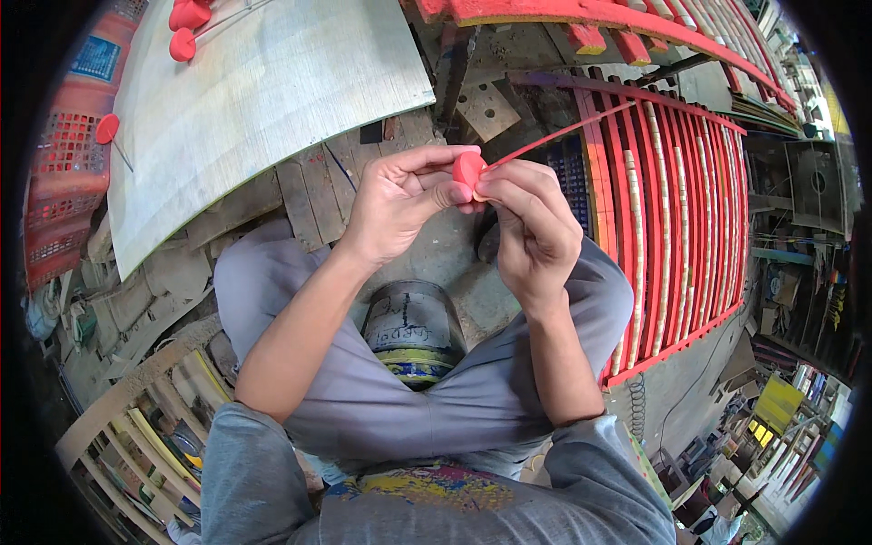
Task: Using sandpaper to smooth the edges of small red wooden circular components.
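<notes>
The left hand (391, 195) pinches a red disc (468, 169) between thumb and fingertips, up in the air beyond the knees. The right hand (540, 213) closes its fingertips on the disc's right edge, just beside the base of a thin red rod (563, 136); whether they pinch the rod as well is hidden. The rod slants away up and to the right, its far end showing in front of the red rack (677, 227), though I cannot tell if the two touch. Disc and rod seem to meet at the fingers, so this piece looks at least partly put together; how firmly they are joined does not show. Below the hands, between the legs, stands a bucket (413, 318). Ahead to the left is a pale board (272, 127), where more red discs (183, 44) lie near its far edge with thin rods running from them, and a single disc (108, 128) with a dark rod sits at its left edge. Those look already paired, judging by their shape. A red crate (68, 195) stands beyond that edge; what it holds is unclear, so how many pieces are left cannot be told.
</notes>
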A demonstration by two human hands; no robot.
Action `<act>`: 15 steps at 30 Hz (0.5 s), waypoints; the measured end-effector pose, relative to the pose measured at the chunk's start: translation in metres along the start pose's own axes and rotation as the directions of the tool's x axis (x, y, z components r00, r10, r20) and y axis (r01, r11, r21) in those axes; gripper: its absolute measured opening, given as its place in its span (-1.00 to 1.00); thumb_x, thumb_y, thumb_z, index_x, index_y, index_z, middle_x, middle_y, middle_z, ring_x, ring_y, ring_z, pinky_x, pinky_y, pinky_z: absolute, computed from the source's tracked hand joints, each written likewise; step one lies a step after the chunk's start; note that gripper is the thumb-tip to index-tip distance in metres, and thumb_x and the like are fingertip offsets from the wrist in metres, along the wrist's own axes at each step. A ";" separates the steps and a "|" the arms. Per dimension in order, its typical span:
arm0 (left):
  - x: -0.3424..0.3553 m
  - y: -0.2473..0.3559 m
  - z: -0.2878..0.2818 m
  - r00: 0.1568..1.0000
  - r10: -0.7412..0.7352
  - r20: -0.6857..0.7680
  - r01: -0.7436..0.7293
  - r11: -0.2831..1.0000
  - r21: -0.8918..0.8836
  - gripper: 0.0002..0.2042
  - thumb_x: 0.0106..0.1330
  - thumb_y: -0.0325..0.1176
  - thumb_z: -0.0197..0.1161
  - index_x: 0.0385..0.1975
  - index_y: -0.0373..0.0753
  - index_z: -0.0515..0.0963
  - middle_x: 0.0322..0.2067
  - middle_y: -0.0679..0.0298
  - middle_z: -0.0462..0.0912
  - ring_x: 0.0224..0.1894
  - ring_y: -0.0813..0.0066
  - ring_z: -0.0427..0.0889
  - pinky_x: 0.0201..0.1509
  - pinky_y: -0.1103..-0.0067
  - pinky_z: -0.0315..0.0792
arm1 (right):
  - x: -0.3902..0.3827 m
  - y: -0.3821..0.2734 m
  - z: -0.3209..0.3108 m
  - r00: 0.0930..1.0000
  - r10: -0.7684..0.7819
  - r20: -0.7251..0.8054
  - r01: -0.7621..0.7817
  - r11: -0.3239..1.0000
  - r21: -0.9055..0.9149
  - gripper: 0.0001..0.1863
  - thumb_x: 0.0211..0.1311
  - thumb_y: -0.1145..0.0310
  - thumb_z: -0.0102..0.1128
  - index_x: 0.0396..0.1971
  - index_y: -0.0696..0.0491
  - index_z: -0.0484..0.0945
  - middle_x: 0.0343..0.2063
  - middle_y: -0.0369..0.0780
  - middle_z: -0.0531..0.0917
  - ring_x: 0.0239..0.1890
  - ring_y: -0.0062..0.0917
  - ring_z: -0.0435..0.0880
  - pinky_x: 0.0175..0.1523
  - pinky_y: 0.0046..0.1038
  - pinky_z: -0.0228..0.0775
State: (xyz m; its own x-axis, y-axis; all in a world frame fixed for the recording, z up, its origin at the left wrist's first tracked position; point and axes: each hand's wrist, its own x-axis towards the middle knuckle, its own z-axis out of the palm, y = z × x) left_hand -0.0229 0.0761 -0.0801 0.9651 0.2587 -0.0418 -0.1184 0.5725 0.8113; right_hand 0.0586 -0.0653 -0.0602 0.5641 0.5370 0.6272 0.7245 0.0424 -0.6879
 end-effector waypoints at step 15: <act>0.001 -0.002 0.000 0.998 -0.053 0.039 0.053 0.998 -0.017 -0.63 0.23 -0.46 0.24 0.03 -0.42 0.44 -0.19 0.14 0.61 -0.24 0.49 0.63 -0.09 0.62 0.51 | 0.002 -0.001 -0.007 0.997 0.041 0.059 -0.039 0.998 -0.040 -0.80 -0.10 0.74 0.13 -0.41 0.20 0.58 -0.37 -0.17 0.60 -0.25 -0.35 0.58 -0.11 -0.44 0.41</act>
State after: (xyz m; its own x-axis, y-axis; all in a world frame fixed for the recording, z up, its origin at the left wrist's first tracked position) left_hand -0.0221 0.0753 -0.0819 0.9783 0.1976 -0.0616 -0.0706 0.5984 0.7981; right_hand 0.0622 -0.0699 -0.0555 0.5688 0.5874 0.5756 0.7176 -0.0124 -0.6964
